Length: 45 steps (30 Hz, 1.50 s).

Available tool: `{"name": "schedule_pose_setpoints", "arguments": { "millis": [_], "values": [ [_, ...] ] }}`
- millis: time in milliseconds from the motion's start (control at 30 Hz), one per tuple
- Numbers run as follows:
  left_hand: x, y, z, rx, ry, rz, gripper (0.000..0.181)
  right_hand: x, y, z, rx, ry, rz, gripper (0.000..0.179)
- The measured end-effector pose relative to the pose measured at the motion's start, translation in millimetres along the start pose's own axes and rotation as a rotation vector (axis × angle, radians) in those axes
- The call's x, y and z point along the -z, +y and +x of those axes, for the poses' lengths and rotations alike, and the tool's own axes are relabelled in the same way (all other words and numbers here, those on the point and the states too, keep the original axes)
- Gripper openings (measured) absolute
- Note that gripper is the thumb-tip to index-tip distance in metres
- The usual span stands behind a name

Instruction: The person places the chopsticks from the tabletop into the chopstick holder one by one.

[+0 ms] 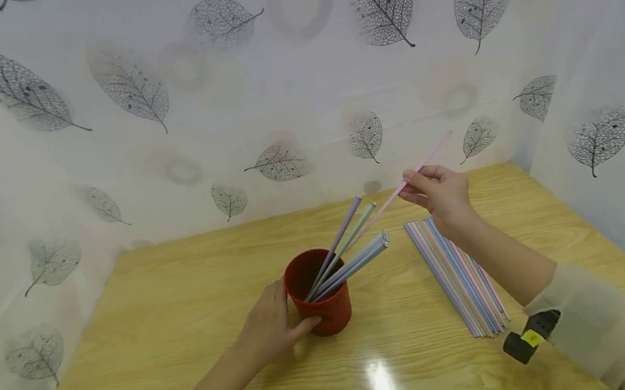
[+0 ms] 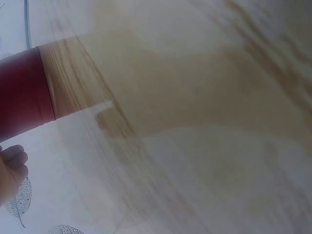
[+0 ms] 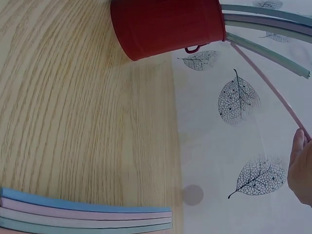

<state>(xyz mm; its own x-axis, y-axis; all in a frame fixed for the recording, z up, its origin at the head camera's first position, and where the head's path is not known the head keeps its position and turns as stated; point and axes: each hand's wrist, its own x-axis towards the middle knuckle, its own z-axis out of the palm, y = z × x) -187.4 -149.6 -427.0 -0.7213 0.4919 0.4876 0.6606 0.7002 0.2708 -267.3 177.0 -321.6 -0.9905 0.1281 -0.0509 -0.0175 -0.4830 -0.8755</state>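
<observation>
Cup (image 1: 337,316): gripped by left hand (image 1: 267,320); several straws (image 1: 359,262) already inside, leaning.
Pink straw (image 1: 387,204): pinched by right hand (image 1: 439,193), tip near cup's rim.
Row (image 1: 457,280): left uncupped on table (image 1: 208,264).

The cup (image 3: 168,29) in the left hand's (image 1: 265,323) grip looks smooth with a faint sheen, painted metal or hard plastic, over a table (image 1: 190,267) of glossy, grained wood. The straw (image 3: 268,86) in the right hand's (image 1: 443,196) pinch and the pile of straws (image 1: 451,268) below look smooth and fairly matt, paper or plastic unclear. Behind both hands, the curtain (image 1: 273,93) looks like thin, matt cloth.
</observation>
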Motion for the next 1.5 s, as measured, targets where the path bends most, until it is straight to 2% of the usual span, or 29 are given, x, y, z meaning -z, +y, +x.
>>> {"name": "schedule_pose_setpoints", "arguments": {
  "millis": [167,367,600,733,900,1100,1333,1500],
  "values": [
    [-0.6,0.6,1.0,0.009,-0.006,-0.002,0.081,-5,6,-6.6,0.061,-0.070,-0.001,0.013],
    [-0.2,2.5,1.8,0.047,-0.054,0.000,0.080,-9,18,-13.3,0.082,-0.158,-0.058,0.009],
    [-0.1,4.0,3.1,0.074,-0.079,-0.016,0.081,-10,33,-20.9,0.057,-0.290,-0.056,0.012],
    [-0.4,3.4,3.6,0.074,-0.075,-0.012,0.082,-8,42,-22.4,0.037,-0.361,-0.132,0.012],
    [0.7,2.8,3.4,0.068,-0.065,-0.004,0.082,-9,51,-24.7,-0.003,-0.405,-0.216,0.015],
    [-0.1,1.1,2.6,0.055,-0.052,0.002,0.082,-11,58,-28.0,-0.038,-0.408,-0.349,0.019],
    [-1.3,0.4,1.1,0.054,-0.049,0.005,0.082,-11,66,-31.3,-0.052,-0.434,-0.430,0.023],
    [-0.7,0.6,-0.2,0.045,-0.042,0.007,0.082,-8,73,-32.7,-0.051,-0.464,-0.464,0.016]
  ]
}}
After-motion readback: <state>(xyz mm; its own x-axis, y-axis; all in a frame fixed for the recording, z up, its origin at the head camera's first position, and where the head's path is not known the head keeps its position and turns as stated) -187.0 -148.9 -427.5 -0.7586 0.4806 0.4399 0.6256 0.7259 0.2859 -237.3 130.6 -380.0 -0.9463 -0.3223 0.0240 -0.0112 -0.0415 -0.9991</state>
